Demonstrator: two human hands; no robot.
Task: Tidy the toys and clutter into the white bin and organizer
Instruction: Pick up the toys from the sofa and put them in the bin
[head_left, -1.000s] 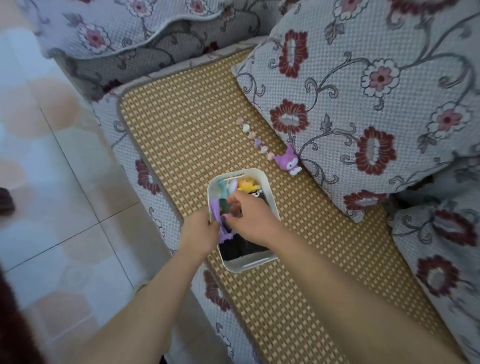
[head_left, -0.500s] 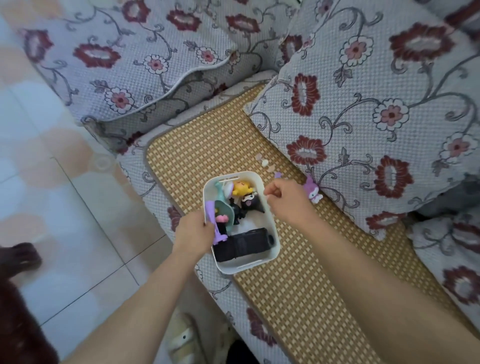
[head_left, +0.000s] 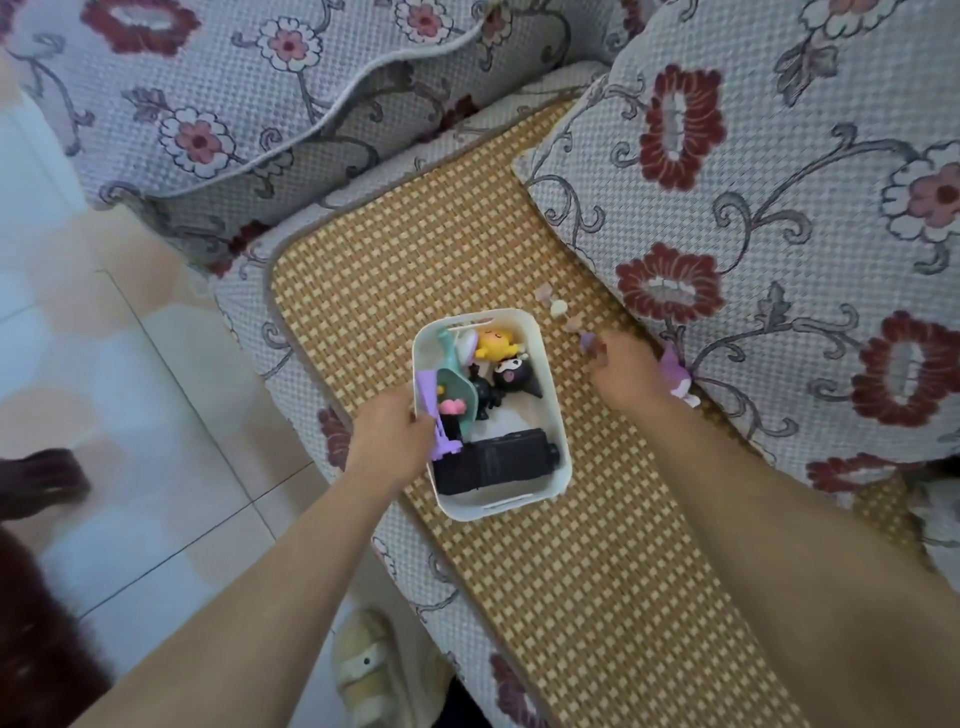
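Bin first: 1 white rounded plastic bin (head_left: 550, 415) sits on the woven tan straw seat mat (head_left: 571, 571) of a floral-covered sofa, near the mat's left edge. Inside, approx 5 items: 1 yellow figurine (head_left: 493, 343) at the far end, 1 black-and-white hooded figurine (head_left: 511, 375) just beside it, 1 teal flat plastic piece (head_left: 457, 387) along the left wall, 1 purple plastic strip (head_left: 436, 415) at the left rim, 1 black boxy item (head_left: 493, 460) at the near end.

L hand (head_left: 392, 434) grips the bin's left wall, fingers curled over the rim, touching the purple strip.

R hand (head_left: 621, 371) is on the mat just right of the bin, fingers curled at a small purple bead (head_left: 587, 342); blurred, so can't tell if it's truly pinched.

String of small pastel beads (head_left: 558, 306): approx 4 visible, running from the R hand's fingertips up toward the floral cushion (head_left: 779, 208). 1 purple plush charm (head_left: 678, 376) lies just past the R hand, against the cushion.

1 beige slipper (head_left: 363, 670) on the tile floor below.
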